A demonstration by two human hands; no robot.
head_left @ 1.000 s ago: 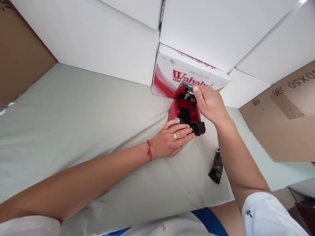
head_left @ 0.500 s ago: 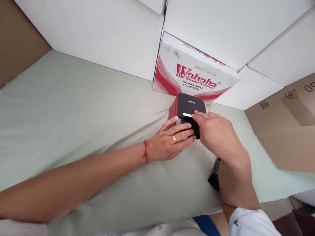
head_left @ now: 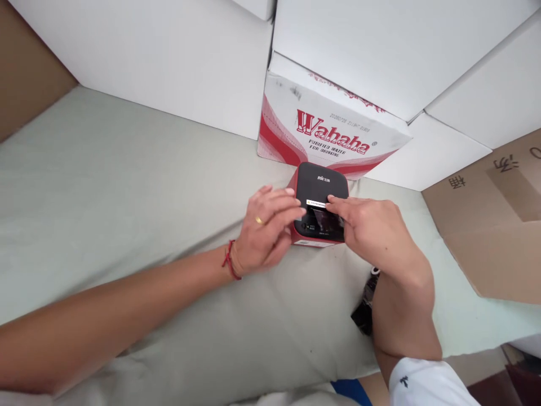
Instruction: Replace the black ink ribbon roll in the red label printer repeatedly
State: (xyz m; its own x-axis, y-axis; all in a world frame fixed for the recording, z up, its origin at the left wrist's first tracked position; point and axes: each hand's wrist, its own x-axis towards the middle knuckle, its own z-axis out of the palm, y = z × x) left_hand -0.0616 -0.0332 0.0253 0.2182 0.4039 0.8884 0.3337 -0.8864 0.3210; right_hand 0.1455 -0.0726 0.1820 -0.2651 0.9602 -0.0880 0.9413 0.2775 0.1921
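A small red box (head_left: 291,237) with a black top stands on the cloth-covered surface. Its top carries a white label strip and a glossy dark window. My left hand (head_left: 266,225) is at the box's left edge, fingers stretched out, with fingertips at the top's rim; whether they touch is unclear. My right hand (head_left: 372,225) grips the right side, two fingertips lying on the black top beside the label. Its thumb and other fingers are hidden. Near my right wrist lies a crumpled-looking black item (head_left: 364,310), partly covered by my forearm.
A white and red Wahaha water carton (head_left: 333,129) stands right behind the box. Large white boxes (head_left: 169,56) form a wall at the back. A brown cardboard carton (head_left: 494,214) is at the right, another brown panel (head_left: 29,73) at the far left. Greenish cloth (head_left: 127,169) covers the surface.
My left hand has drawn back leftward off the dark window to the box's edge, uncovering the window and the front side. My right hand remains on the top.
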